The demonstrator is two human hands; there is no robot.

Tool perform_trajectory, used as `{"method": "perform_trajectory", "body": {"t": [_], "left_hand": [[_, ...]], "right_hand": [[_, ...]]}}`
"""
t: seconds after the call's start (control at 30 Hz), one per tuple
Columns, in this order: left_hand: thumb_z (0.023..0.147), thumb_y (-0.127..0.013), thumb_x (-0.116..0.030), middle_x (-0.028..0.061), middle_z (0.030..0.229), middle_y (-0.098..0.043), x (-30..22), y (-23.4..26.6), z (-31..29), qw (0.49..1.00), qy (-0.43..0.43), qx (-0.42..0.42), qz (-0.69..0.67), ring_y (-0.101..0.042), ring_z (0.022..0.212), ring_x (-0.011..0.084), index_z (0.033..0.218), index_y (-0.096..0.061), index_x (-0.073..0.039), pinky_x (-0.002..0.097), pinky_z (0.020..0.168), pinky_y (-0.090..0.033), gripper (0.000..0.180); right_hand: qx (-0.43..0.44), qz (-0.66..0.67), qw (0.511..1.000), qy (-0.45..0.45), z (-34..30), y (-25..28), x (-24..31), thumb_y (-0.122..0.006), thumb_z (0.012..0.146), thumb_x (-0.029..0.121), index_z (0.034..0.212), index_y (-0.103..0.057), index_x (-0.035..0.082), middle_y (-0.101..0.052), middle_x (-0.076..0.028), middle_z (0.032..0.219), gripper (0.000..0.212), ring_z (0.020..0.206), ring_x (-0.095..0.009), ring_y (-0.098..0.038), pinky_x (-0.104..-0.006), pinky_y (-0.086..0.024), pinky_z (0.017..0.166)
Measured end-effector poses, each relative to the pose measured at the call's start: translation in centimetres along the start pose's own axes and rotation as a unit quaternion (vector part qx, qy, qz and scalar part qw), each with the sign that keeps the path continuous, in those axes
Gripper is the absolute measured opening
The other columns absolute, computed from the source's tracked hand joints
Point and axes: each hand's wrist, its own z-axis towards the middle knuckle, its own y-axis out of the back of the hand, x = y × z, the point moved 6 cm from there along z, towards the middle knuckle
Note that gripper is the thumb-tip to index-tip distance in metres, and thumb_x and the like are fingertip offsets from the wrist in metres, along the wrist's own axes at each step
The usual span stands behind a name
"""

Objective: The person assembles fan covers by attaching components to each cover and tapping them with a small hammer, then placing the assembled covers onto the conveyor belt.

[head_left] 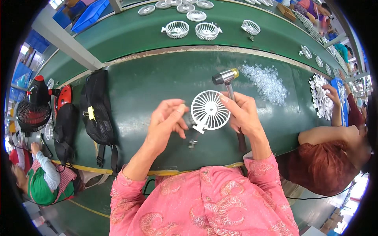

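My right hand (245,114) holds a white round fan grille (210,110) by its right edge, above the green worktable (149,86). My left hand (167,120) pinches a small dark part against the grille's left side. A small hammer (225,77) with a black and gold head lies on the table just behind the grille, its handle running under my right hand. A small metal piece (192,144) lies on the table below my hands.
A pile of small clear plastic pieces (267,82) lies at the right. A black bag (96,112) and a black-and-red fan (37,104) sit at the left. White grilles (177,29) ride the belt behind. A person (334,145) works at my right beside white parts (321,98).
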Motion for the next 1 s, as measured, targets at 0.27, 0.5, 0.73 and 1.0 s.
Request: {"method": "perform_trajectory", "body": {"t": [0.27,0.5,0.73,1.0], "left_hand": [[0.101,-0.052,-0.03,0.0155,0.098,-0.064,3.0,-2.9,-0.7,0.976,0.16,0.138,-0.046,-0.062,0.058,0.0152,0.125,-0.047,0.004,0.0276,0.048,-0.054,0.041],[0.097,-0.06,-0.025,0.0147,0.096,-0.061,3.9,-1.7,0.1,0.985,0.1,0.054,-0.131,-0.066,0.067,0.0187,0.114,-0.044,0.004,0.0316,0.053,-0.058,0.038],[0.095,-0.065,-0.029,0.0192,0.091,-0.062,5.5,0.3,0.5,0.989,0.145,-0.024,-0.019,-0.065,0.061,0.0197,0.109,-0.042,0.006,0.0302,0.049,-0.057,0.044],[0.087,-0.073,-0.018,0.0082,0.082,-0.064,3.8,2.2,-1.5,0.954,-0.058,-0.094,0.278,-0.059,0.065,0.0165,0.093,-0.057,-0.005,0.0297,0.057,-0.047,0.022]], "right_hand": [[0.028,-0.034,0.999,-0.012,1.5,-0.3,0.1,-0.063,0.095,0.036,0.083,-0.063,0.0,-0.049,0.004,0.053,0.038,0.038,-0.003,-0.04,-0.0223,-0.026,0.034],[-0.097,-0.179,0.974,0.098,0.3,0.4,-1.4,-0.061,0.097,0.03,0.09,-0.063,-0.002,-0.05,-0.002,0.058,0.033,0.055,-0.009,-0.049,-0.0303,-0.037,0.049],[-0.137,-0.384,0.882,0.236,0.3,1.2,-1.8,-0.063,0.092,0.013,0.109,-0.063,0.0,-0.061,-0.019,0.082,0.021,0.065,-0.034,-0.061,-0.0433,-0.046,0.057],[-0.159,-0.475,0.835,0.226,-0.3,0.4,-2.2,-0.062,0.089,0.007,0.112,-0.063,0.003,-0.063,-0.016,0.101,0.023,0.085,-0.036,-0.063,-0.0468,-0.048,0.07]]}}
